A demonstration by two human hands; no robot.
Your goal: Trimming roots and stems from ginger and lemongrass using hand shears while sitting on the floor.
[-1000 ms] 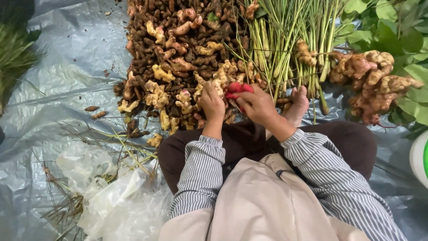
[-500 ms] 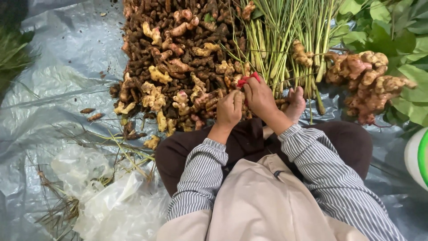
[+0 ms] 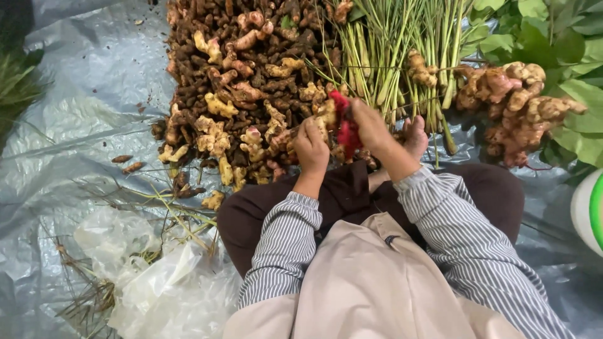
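I sit on a grey plastic sheet (image 3: 81, 125) with a heap of brown and yellow rhizomes (image 3: 245, 81) in front of my knees. My left hand (image 3: 311, 147) is closed around a pale yellow root piece (image 3: 325, 114) at the heap's near edge. My right hand (image 3: 370, 125) grips a small red-handled tool (image 3: 345, 129) pressed against that piece. Both hands meet just above my dark trousers, with a bare foot (image 3: 416, 135) beside my right hand. Striped sleeves cover both forearms.
Green lemongrass stalks (image 3: 402, 50) lie behind my right hand. A clump of pinkish ginger (image 3: 515, 100) sits at the right among green leaves (image 3: 565, 37). Crumpled clear plastic bags (image 3: 151, 276) and dry stems lie at the lower left. A white and green container edge (image 3: 590, 213) shows at far right.
Both hands have moved a little to the right along the heap's edge. The red tool now points down between the hands against the root piece.
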